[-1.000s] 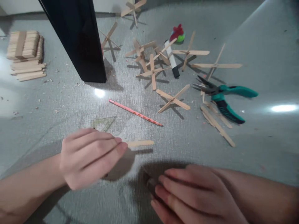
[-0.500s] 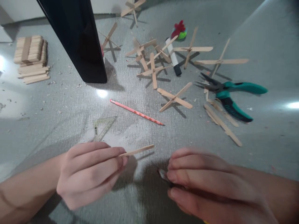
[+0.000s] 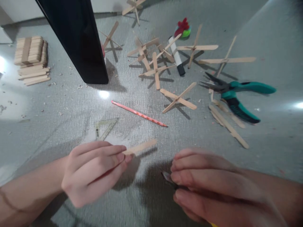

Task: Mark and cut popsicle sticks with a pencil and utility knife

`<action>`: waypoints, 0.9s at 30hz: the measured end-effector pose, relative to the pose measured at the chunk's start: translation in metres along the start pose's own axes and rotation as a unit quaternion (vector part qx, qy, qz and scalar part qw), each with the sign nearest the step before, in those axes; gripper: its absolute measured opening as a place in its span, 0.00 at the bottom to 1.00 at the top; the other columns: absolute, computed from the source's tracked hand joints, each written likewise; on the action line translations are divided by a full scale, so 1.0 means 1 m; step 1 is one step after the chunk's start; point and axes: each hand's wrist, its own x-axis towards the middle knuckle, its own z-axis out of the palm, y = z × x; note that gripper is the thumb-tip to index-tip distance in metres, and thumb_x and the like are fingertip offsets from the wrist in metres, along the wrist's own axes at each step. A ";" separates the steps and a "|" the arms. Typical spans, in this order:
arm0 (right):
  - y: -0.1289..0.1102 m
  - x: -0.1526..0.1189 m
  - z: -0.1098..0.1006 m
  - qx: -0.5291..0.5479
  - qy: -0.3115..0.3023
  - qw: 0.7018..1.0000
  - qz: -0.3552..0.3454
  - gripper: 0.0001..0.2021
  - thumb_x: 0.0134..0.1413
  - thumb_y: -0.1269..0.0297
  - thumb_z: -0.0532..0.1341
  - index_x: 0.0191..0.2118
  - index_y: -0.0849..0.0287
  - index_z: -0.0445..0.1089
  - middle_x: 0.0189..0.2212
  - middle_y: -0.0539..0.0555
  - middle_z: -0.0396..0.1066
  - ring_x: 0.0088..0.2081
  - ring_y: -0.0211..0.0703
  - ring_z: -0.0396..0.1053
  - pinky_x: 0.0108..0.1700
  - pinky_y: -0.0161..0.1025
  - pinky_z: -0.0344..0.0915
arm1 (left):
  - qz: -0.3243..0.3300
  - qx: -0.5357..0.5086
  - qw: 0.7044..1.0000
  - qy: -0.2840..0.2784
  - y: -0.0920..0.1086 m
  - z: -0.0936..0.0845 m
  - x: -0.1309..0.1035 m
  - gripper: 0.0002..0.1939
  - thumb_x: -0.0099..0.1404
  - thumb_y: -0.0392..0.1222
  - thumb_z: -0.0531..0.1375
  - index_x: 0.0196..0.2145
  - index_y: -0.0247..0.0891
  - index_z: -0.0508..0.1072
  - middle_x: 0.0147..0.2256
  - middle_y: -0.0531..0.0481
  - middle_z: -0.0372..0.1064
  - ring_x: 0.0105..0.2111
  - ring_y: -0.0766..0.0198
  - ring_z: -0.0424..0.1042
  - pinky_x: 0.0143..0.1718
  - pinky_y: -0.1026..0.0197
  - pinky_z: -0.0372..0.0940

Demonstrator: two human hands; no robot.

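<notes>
Between the fingertips of my left hand (image 3: 94, 170) is a wooden stick (image 3: 143, 147), its rounded end pointing right. My right hand (image 3: 213, 186) is closed around a small tool with a pointed metal tip (image 3: 167, 177); most of the tool is hidden by the fingers. The tip points toward the left, below the stick and apart from it. A pink pencil (image 3: 139, 113) and a clear set square (image 3: 106, 127) lie just beyond my left hand.
Several crossed-stick pieces (image 3: 178, 98) stand on the grey surface, with a white marker (image 3: 176, 55) among them. Teal-handled pliers (image 3: 251, 87) and loose sticks (image 3: 228, 126) lie at right. A black upright object (image 3: 80, 47) and stacked sticks (image 3: 28, 50) are at left.
My left hand has turned the stick so that its flat face shows more, and its free end sits slightly higher. My right hand has shifted slightly right with the tool.
</notes>
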 end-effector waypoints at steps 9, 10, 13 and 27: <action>0.027 0.017 0.009 0.032 0.010 0.997 0.068 0.14 0.55 0.76 0.61 0.46 0.56 0.71 0.35 0.55 0.78 0.34 0.42 0.79 0.34 0.36 0.79 | 0.050 0.021 0.998 -0.034 0.000 0.035 0.004 0.06 0.69 0.28 0.58 0.41 0.26 0.76 0.33 0.42 0.78 0.31 0.60 0.78 0.26 0.60 0.74; 0.028 0.018 0.011 0.041 0.020 0.996 0.083 0.14 0.55 0.76 0.61 0.46 0.55 0.71 0.34 0.54 0.78 0.33 0.42 0.79 0.34 0.35 0.79 | 0.053 0.013 0.998 -0.036 0.001 0.035 0.004 0.06 0.70 0.29 0.58 0.41 0.25 0.75 0.33 0.41 0.78 0.30 0.61 0.78 0.25 0.60 0.73; 0.030 0.017 0.014 0.060 0.039 0.990 0.122 0.11 0.57 0.75 0.61 0.44 0.55 0.72 0.31 0.52 0.78 0.32 0.41 0.78 0.34 0.35 0.77 | 0.063 -0.017 0.998 -0.022 -0.001 0.032 0.005 0.05 0.69 0.32 0.61 0.40 0.26 0.75 0.32 0.45 0.78 0.27 0.64 0.75 0.23 0.62 0.69; 0.032 0.020 0.025 0.010 -0.027 0.992 0.125 0.05 0.60 0.72 0.62 0.40 0.55 0.71 0.27 0.47 0.78 0.26 0.35 0.76 0.32 0.32 0.74 | -0.006 0.011 0.972 -0.233 -0.045 0.043 0.020 0.34 0.67 0.66 0.58 0.67 0.57 0.62 0.72 0.44 0.46 0.72 0.38 0.46 0.69 0.27 0.38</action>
